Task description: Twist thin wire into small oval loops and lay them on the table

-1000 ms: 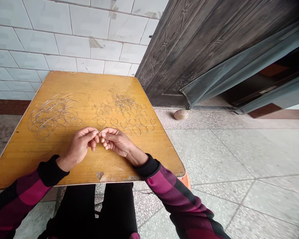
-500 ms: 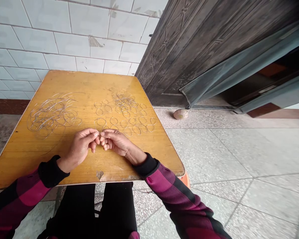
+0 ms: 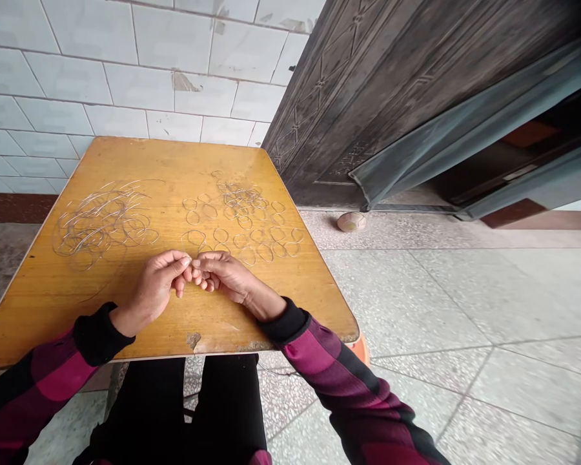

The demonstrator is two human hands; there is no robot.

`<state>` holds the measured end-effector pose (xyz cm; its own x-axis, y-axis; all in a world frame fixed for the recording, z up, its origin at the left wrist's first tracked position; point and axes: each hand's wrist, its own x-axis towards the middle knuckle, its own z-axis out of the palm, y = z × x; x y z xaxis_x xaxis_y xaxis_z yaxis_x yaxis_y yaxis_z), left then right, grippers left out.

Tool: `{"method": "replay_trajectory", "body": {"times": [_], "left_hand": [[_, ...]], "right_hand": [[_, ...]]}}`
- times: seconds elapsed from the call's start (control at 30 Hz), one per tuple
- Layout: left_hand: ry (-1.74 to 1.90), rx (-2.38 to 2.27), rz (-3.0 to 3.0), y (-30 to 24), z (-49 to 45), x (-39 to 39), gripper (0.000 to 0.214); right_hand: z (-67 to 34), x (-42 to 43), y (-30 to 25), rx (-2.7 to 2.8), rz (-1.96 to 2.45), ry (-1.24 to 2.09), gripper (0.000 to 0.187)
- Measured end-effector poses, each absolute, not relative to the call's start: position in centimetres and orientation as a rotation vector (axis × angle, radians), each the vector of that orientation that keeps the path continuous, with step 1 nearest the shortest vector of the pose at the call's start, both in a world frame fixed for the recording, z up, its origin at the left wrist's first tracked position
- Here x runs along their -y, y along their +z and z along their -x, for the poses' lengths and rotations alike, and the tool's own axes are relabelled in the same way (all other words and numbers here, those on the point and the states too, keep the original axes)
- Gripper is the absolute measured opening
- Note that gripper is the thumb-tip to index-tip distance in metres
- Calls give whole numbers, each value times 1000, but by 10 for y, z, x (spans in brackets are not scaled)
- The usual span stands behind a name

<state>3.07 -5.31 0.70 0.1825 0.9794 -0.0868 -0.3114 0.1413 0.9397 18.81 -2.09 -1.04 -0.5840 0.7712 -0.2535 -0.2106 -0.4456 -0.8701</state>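
My left hand (image 3: 155, 287) and my right hand (image 3: 225, 274) meet fingertip to fingertip over the near middle of a worn yellow wooden table (image 3: 39, 310). Both are pinched closed on a thin piece of wire that is almost hidden between the fingers. A tangled heap of loose wire loops (image 3: 99, 223) lies on the table to the left. Several small bent wire rings (image 3: 244, 219) are spread out just beyond my right hand, some in rows and some piled.
A white tiled wall (image 3: 126, 84) stands behind the table. A dark carved metal door (image 3: 392, 97) is open on the right. A small round ball (image 3: 351, 221) rests on the stone floor by the door. An orange object (image 3: 361, 349) peeks out under the table's right corner.
Both hands stay pinched together; the right hand's fingers have shifted slightly toward the left hand. Nothing else has moved.
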Motion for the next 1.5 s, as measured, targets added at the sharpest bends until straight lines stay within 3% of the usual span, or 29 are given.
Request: {"method": "replay_trajectory", "body": {"times": [0.33,0.5,1.0,1.2,1.3,1.5], "left_hand": [[1104,-826,-857,10,-26,49,19],[1105,-770,-821,10,-23,46,28],[1085,-934,-945,6,-25,49,29],[1073,-1011,-1069,4,-25,49,32],[1021,-1009,-1138,2,-25,50,32],[940,-964,-1208,1,-25,51,34]], "right_hand": [[-190,19,-11,965,789,2041,25],[-190,19,-11,971,790,2040,23],[-189,21,-11,1114,798,2024,28],[-191,20,-8,1207,837,1688,28],[-197,19,-3,1293,757,1515,36],[-208,13,-3,1487,516,1637,43]]}}
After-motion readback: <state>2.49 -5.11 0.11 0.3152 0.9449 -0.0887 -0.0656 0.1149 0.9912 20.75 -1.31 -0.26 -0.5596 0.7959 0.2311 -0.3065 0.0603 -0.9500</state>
